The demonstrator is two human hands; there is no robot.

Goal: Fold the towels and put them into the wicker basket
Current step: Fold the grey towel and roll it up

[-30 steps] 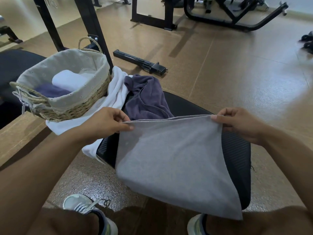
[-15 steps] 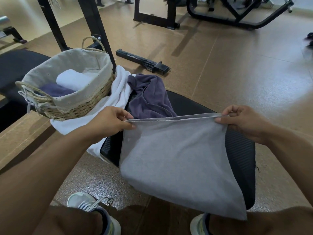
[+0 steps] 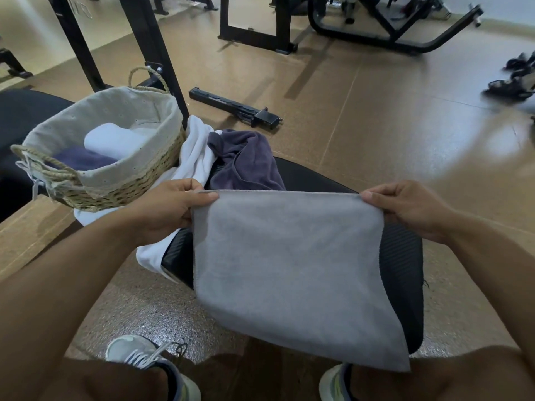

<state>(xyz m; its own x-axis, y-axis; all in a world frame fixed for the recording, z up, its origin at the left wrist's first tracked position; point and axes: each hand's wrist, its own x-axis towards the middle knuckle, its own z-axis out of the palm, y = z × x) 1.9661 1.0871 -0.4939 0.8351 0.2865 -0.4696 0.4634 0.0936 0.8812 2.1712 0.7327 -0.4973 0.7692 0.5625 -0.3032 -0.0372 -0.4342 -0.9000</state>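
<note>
A soft light grey towel [image 3: 286, 264] is held up by its top edge over a black padded surface [image 3: 402, 270]. One top corner is pinched by the left hand [image 3: 170, 209], with the thumb and fingers closed on the cloth. The other top corner is pinched the same way by the right hand [image 3: 405, 206]. The towel hangs down flat between the two hands. A crumpled dark purple towel [image 3: 243, 160] and a loose white towel [image 3: 197, 157] are seen lying on the surface behind it. A round wicker basket with a pale cloth lining [image 3: 115, 183] is set to the left, touching the white towel. A rolled white towel [image 3: 113, 140] and a folded purple towel [image 3: 84, 160] are kept inside it.
</note>
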